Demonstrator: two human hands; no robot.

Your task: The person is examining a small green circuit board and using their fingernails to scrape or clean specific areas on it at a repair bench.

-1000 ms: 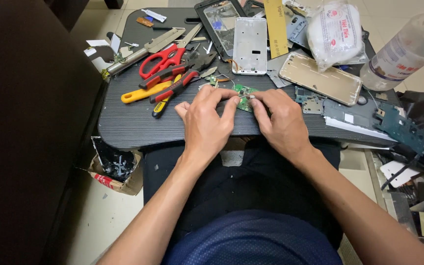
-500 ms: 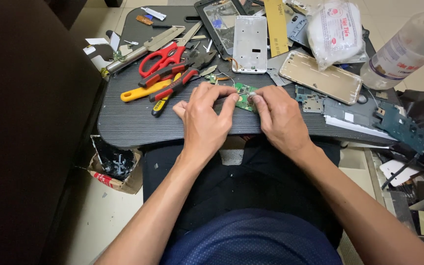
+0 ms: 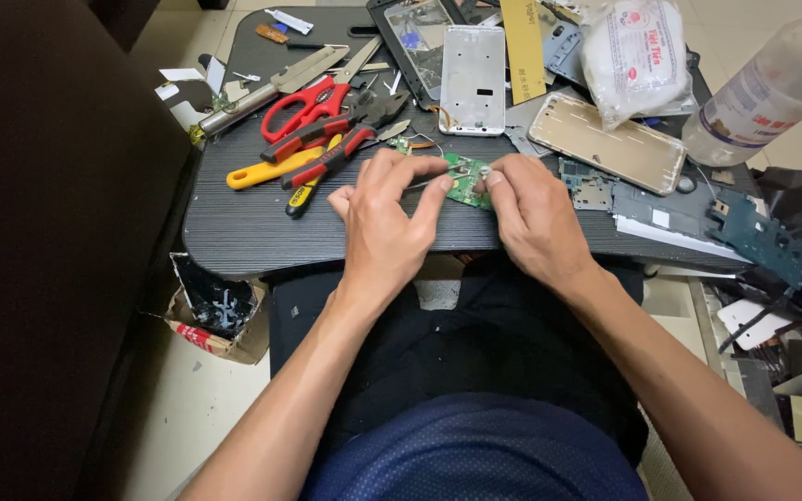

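A small green circuit board lies at the front middle of a dark grey lap table. My left hand pinches its left edge with thumb and fingertips. On the other side, my right hand grips the board's right edge with thumb and forefinger. Both hands rest on the table's front edge, above my lap.
Red-handled scissors, red-and-black pliers and a yellow-handled tool lie left of the hands. Behind are a white phone frame, a gold phone back, a white plastic bag and a clear bottle. Other circuit boards sit right.
Both hands have shifted slightly toward the table's middle and raised their fingers around the green board, which now shows more between the fingertips.
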